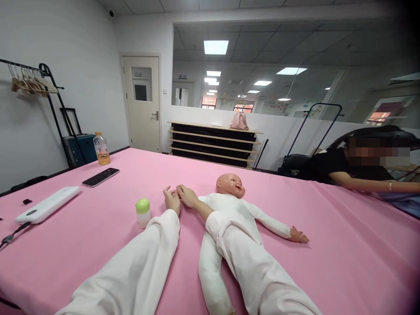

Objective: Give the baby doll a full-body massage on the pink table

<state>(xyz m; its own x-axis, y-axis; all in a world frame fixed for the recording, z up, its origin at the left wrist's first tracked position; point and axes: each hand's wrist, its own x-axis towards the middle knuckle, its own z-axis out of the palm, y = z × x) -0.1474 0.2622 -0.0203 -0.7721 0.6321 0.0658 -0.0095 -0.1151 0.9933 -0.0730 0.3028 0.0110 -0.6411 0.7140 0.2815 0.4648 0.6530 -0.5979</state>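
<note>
A baby doll (234, 211) in white lies on its back mid-table, head toward the far edge of the pink-draped table (108, 245). Beside its shoulder, a person's left hand (172, 201) and right hand (188, 197) meet, fingers half curled; whether they grip anything cannot be told. A green-lidded jar (143, 213) stands left of them, with a phone (101, 177) and drink bottle (102, 151) near the left edge. Another person's forearm (364, 183) reaches along the far edge's right end.

A white-bodied doll (231, 208) lies on a pink-covered table (82, 245) to the right of the right hand (187, 197); left of the left hand (172, 201) are a green-lidded jar (143, 213) and, farther off, a phone (101, 177), a white device (52, 204) and a bottle (102, 151).
</note>
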